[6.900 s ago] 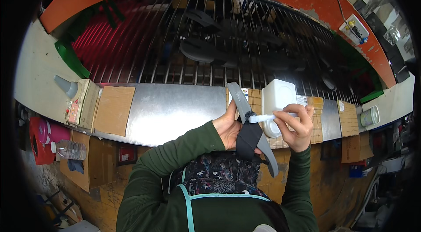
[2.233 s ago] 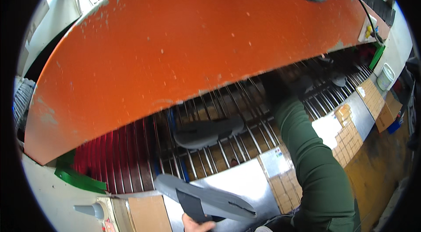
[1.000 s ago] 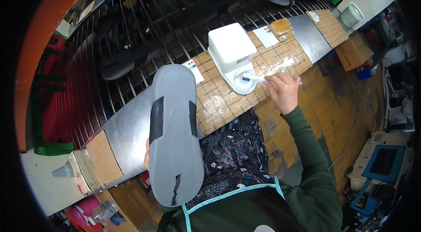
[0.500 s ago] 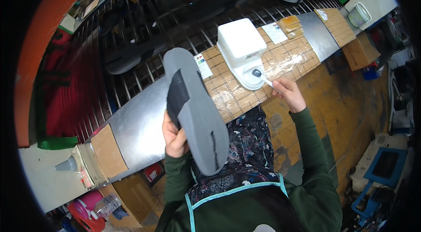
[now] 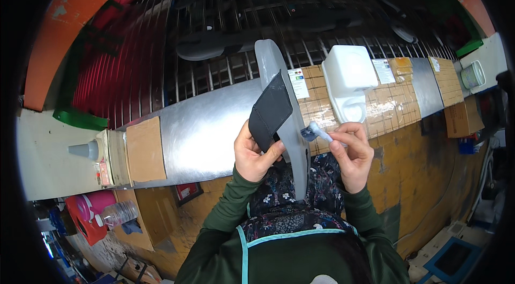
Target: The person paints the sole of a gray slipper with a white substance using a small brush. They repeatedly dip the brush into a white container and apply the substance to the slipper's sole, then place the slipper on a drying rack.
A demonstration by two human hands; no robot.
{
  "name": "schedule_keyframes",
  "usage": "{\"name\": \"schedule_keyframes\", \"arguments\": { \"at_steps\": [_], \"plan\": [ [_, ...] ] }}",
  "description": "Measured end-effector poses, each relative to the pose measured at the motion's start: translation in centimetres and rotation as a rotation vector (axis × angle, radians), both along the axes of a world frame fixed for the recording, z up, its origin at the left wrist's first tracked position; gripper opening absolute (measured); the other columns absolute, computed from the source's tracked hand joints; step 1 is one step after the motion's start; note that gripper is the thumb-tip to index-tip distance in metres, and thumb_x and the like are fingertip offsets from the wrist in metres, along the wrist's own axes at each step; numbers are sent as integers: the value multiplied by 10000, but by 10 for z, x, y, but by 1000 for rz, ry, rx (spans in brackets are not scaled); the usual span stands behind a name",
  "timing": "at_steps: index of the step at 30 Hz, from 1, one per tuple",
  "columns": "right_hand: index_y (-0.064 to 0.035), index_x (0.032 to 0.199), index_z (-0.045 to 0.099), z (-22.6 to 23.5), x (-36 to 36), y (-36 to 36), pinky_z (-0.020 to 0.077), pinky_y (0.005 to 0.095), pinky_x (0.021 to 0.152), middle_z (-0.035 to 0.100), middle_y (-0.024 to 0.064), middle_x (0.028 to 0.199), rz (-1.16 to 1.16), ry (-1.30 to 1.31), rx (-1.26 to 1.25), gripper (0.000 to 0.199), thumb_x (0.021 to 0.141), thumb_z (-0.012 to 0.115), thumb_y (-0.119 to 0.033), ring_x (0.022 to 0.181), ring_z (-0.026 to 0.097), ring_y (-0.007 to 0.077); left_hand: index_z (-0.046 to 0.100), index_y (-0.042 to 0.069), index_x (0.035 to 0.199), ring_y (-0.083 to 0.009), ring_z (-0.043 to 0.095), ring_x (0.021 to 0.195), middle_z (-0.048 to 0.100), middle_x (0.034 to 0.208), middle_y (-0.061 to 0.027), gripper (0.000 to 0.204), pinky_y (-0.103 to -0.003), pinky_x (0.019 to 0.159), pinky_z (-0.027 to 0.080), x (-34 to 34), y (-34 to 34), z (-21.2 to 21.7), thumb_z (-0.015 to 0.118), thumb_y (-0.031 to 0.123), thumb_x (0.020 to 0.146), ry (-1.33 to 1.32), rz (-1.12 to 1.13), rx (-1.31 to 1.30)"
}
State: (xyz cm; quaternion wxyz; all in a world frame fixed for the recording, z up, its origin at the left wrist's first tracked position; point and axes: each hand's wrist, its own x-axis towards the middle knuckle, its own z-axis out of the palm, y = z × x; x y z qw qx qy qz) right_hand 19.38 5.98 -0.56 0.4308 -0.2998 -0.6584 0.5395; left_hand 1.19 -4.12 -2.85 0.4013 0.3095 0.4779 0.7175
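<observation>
While your left hand [image 5: 256,154] grips the grey shoe sole [image 5: 283,117] upright before your chest, its dark patch [image 5: 270,111] peeled back, your right hand [image 5: 351,151] pinches a small brush [image 5: 316,132] touching the sole's edge, near the white container [image 5: 347,77].

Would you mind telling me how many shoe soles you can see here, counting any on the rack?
3: a grey sole gripped in the left hand, and two dark soles on the wire rack, one left and one right. More may be hidden in the shadowed rack.
</observation>
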Motion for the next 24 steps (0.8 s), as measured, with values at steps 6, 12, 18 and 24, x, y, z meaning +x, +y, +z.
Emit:
{"name": "schedule_keyframes", "arguments": {
  "at_steps": [6,12,18,24],
  "plan": [
    [-6,1010,733,-3,-13,0,470,243,723,547,56,991,12,-69,42,173,841,707,-28,830,569,118,485,-49,1253,-134,642,936,655,1058,-104,485,-265,827,520,-4,-5,2,709,-25,824,79,29,-30],
    [-17,1003,740,1,-25,12,464,227,644,554,58,971,-37,-160,202,170,836,709,-25,750,551,95,521,-56,1197,-130,635,968,662,1059,-100,443,-268,850,514,-7,-8,7,734,0,812,128,-16,-125],
    [-27,1001,744,8,-33,25,456,234,635,566,61,960,-78,-192,301,176,827,719,-30,714,549,102,552,-54,1143,-113,636,921,673,1010,-90,401,-259,817,521,-10,-7,8,748,24,803,202,-6,-81],
    [-75,990,755,15,-38,40,376,284,754,581,45,965,-144,-281,502,193,797,748,-64,698,540,120,566,-52,1113,-110,644,880,683,957,-86,387,-257,787,524,-14,-8,8,763,42,794,273,-24,-79]
  ]
}}
